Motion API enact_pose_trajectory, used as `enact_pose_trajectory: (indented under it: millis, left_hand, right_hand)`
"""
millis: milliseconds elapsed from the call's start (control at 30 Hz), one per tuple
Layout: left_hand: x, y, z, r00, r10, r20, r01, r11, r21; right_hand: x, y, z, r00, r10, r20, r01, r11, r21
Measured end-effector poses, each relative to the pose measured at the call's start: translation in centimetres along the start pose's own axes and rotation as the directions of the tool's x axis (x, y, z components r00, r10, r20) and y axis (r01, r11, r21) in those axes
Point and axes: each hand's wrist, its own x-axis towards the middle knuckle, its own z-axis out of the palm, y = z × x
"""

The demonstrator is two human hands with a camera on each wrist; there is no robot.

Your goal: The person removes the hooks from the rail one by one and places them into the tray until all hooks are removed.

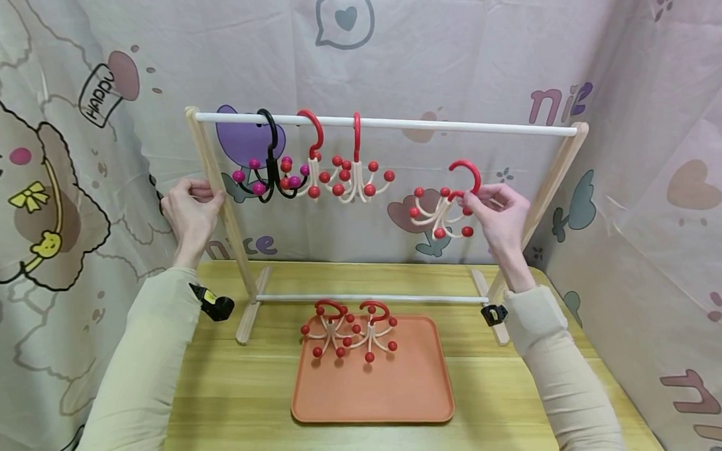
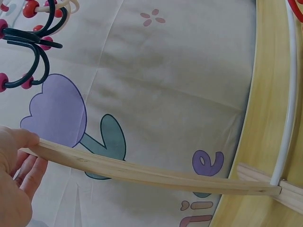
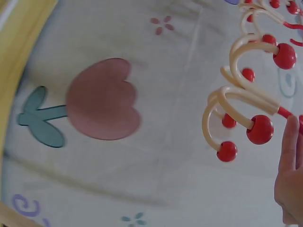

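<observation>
My right hand (image 1: 504, 214) pinches the red hook of a cream multi-arm hanger (image 1: 439, 216) with red ball tips, held in the air below the rack's white top rod (image 1: 453, 125). In the right wrist view that hanger (image 3: 241, 97) stands out from the fingertips at the right edge. With thumb and fingers, my left hand (image 1: 192, 215) grips the left wooden post (image 1: 226, 217) of the rack. The left wrist view shows this hand (image 2: 21, 175) at the post's end. On the top rod hang a black hanger (image 1: 272, 165) with magenta balls and two red-hooked cream hangers (image 1: 357, 179).
Two more red-hooked cream hangers (image 1: 371, 332) lie at the back of an orange tray (image 1: 396, 390) on the wooden table (image 1: 236, 402). A white lower rod (image 1: 399, 298) joins the rack's feet behind the tray. Printed curtains (image 1: 391, 58) surround the table.
</observation>
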Motion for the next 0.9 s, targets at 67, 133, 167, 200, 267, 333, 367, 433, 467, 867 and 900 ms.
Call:
enact_pose_trajectory:
  millis: [67,133,167,200,267,333,367,433,467,867,900]
  left_hand:
    - [0.1,0.0,0.0,1.000,0.000,-0.001,0.000,1.000,0.000]
    - [0.1,0.0,0.0,1.000,-0.001,-0.001,0.001,1.000,0.001]
    - [0.1,0.0,0.0,1.000,0.000,0.000,0.000,1.000,0.002]
    - [0.1,0.0,0.0,1.000,0.001,0.001,-0.001,1.000,0.004]
    - [0.2,-0.1,0.0,1.000,0.003,0.003,-0.003,1.000,0.005]
    - [0.2,0.0,0.0,1.000,0.006,0.002,-0.006,1.000,0.005]
    - [0.1,0.0,0.0,1.000,0.004,0.002,-0.004,1.000,0.009]
    - [0.1,0.0,0.0,1.000,0.004,-0.002,-0.004,1.000,0.009]
    - [0.1,0.0,0.0,1.000,0.003,-0.004,-0.003,1.000,0.010]
    - [-0.1,0.0,0.0,1.000,0.025,-0.010,-0.025,1.000,-0.014]
    - [-0.1,0.0,0.0,1.000,0.029,-0.012,-0.029,0.999,-0.015]
  right_hand:
    - [-0.6,0.9,-0.6,0.999,0.034,0.037,-0.034,0.999,0.001]
    - [-1.3,1.8,-1.1,0.994,0.072,0.079,-0.071,0.997,-0.008]
    - [-1.6,2.2,-1.4,0.991,0.090,0.103,-0.090,0.996,-0.004]
    - [-1.9,2.7,-1.6,0.987,0.105,0.124,-0.105,0.994,-0.005]
    - [-2.6,3.5,-2.0,0.977,0.132,0.169,-0.133,0.991,-0.004]
    - [-3.1,4.3,-2.4,0.965,0.152,0.216,-0.158,0.987,0.008]
    - [-3.4,4.7,-2.6,0.958,0.161,0.237,-0.169,0.986,0.014]
    - [-3.9,5.5,-3.0,0.944,0.171,0.283,-0.188,0.982,0.031]
    - [-4.2,5.9,-3.1,0.936,0.174,0.307,-0.195,0.980,0.039]
    - [-7.4,10.0,-5.1,0.853,0.235,0.467,-0.259,0.966,-0.013]
    - [-7.7,10.3,-5.1,0.849,0.242,0.470,-0.263,0.965,-0.022]
